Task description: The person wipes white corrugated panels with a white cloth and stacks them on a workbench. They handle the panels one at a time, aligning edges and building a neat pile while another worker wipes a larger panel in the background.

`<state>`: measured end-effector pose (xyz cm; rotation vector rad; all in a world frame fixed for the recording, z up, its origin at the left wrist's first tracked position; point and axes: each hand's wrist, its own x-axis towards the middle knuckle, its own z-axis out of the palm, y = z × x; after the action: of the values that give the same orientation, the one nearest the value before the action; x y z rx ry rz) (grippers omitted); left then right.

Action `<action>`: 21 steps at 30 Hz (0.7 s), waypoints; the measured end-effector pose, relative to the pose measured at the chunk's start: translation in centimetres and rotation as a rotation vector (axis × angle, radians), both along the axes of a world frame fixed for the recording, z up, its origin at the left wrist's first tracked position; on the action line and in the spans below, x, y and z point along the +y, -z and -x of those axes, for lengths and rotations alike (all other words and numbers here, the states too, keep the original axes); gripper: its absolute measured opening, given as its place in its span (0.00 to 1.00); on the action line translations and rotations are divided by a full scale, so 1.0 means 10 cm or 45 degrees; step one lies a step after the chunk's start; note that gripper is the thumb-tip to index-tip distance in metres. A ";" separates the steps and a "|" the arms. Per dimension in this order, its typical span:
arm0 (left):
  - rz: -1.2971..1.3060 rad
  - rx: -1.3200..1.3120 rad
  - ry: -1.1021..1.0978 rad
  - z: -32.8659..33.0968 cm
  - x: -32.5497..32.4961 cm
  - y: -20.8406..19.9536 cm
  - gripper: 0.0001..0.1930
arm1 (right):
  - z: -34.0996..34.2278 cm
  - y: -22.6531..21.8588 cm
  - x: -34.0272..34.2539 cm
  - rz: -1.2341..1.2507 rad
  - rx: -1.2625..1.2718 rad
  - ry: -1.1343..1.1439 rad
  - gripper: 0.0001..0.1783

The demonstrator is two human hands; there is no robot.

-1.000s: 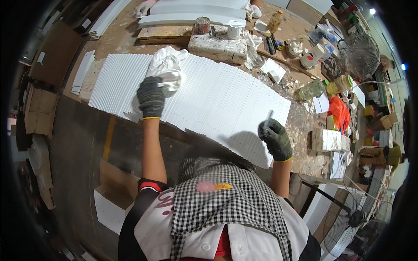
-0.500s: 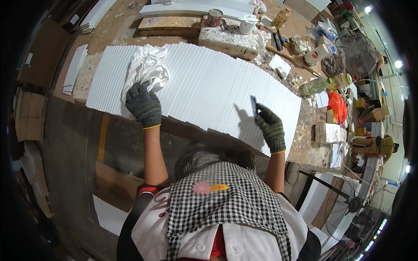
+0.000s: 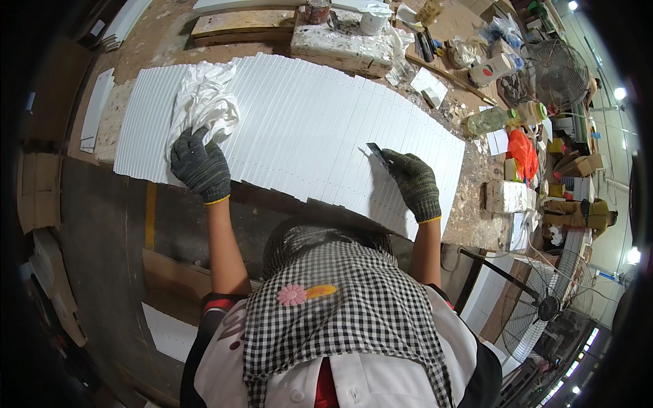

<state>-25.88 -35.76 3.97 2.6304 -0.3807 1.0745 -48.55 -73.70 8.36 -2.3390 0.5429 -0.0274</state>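
Note:
A row of narrow white strips [image 3: 292, 129] lies side by side across the bench. On its left part rests a crumpled white cloth [image 3: 207, 98]. My left hand [image 3: 201, 166], in a dark grey knitted glove with a yellow cuff, grips the near end of this cloth. Over the right part of the row, my right hand [image 3: 413, 185], gloved alike, is closed around a small flat scraper [image 3: 376, 151]. The scraper's dark thin blade points up and left, tilted just over the strips; whether it touches them I cannot tell.
Behind the strips stands a paint-spattered white block [image 3: 333, 51] with a rusty can [image 3: 317, 11] and a white cup [image 3: 375, 19]. Jars [image 3: 490, 121], an orange-red bag [image 3: 522, 155] and a white block [image 3: 505, 196] sit at right. A floor fan [image 3: 547, 308] stands at lower right.
My right hand has shifted slightly left, and the scraper has tipped from nearly upright to a flatter slant. The left hand still holds the cloth; the whole view has shifted a little.

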 end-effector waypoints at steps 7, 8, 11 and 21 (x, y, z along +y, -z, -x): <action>-0.011 0.009 -0.013 0.00 -0.03 -0.02 0.20 | -0.25 -0.09 -0.11 0.127 0.056 -0.173 0.20; -0.002 0.032 -0.024 0.00 -0.02 -0.01 0.19 | -0.26 -0.09 -0.12 0.098 0.115 -0.177 0.20; 0.003 0.055 -0.032 0.00 -0.02 0.01 0.19 | -0.28 -0.10 -0.15 0.051 0.243 -0.210 0.20; -0.039 0.003 -0.031 -0.01 -0.02 0.05 0.17 | -0.23 -0.15 -0.11 -0.003 0.208 -0.247 0.19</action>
<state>-25.83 -35.94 3.46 2.6695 -0.3681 1.0819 -46.21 -74.81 9.82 -2.3947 0.3915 0.2564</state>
